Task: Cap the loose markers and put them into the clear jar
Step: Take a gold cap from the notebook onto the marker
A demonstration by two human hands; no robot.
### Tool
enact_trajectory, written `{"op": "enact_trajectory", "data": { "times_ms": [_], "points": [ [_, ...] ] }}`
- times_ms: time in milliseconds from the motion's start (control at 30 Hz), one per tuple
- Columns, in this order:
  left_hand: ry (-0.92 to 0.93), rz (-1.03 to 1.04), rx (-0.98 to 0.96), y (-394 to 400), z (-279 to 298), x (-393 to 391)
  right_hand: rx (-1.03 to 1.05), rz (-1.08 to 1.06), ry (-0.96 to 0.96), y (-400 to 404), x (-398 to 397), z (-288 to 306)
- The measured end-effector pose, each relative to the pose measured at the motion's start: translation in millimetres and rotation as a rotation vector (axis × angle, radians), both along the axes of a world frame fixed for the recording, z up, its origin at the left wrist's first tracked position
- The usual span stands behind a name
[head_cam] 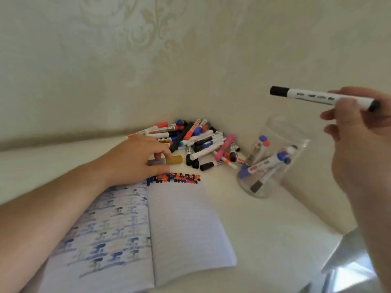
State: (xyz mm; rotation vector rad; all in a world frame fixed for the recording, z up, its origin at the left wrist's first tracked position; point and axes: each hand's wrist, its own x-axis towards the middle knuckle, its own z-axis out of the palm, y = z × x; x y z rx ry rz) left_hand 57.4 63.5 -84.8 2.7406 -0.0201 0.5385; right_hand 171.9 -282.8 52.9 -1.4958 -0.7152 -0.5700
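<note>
Early stage: a few markers jarred, most of the pile left.
Your right hand (pixel 357 123) has its grip clamped on a capped black marker (pixel 321 98) above the clear jar (pixel 273 159), ready to drop. Your left hand (pixel 137 157) pinches a gold marker (pixel 172 160) on the table (pixel 264 229) by the marker pile (pixel 196 140). Jar holds a handful.

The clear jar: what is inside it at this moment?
The jar holds several capped markers leaning together, with blue, red and black caps. Their exact number cannot be told, because they overlap and the glass blurs them.
</note>
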Motion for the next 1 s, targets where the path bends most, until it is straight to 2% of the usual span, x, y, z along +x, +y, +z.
{"op": "enact_trajectory", "data": {
  "times_ms": [100, 233, 367, 533, 633, 767, 833, 900, 1000],
  "points": [
    [0.0, 0.046, -0.016, 0, -2, 0, -0.113, -0.198, -0.054, -22, 17, 12],
    [-0.005, 0.135, -0.017, -1, -4, 0, -0.452, -0.388, -0.089, -28, 24, 0],
    [0.023, 0.172, -0.013, -1, -3, 2, -0.713, -0.399, -0.077, -19, 33, -13],
    [0.101, 0.18, -0.01, -2, -1, 1, -0.873, -0.368, -0.08, -11, 40, -14],
    [0.087, 0.163, -0.006, -4, -1, 0, -0.86, -0.374, -0.126, -13, 42, -15],
    [-0.038, 0.152, -0.044, -9, 1, 1, -0.612, -0.45, -0.571, -1, 21, -16],
    [-0.068, 0.078, -0.11, -12, 4, 1, -0.525, -0.286, -0.666, 17, 0, -24],
    [-0.074, -0.006, -0.204, -18, 7, -1, -0.548, -0.059, -0.562, 41, -21, -36],
    [-0.156, -0.095, -0.343, -26, 14, -7, -0.793, 0.219, -0.007, 82, -31, -61]
  ]
}}
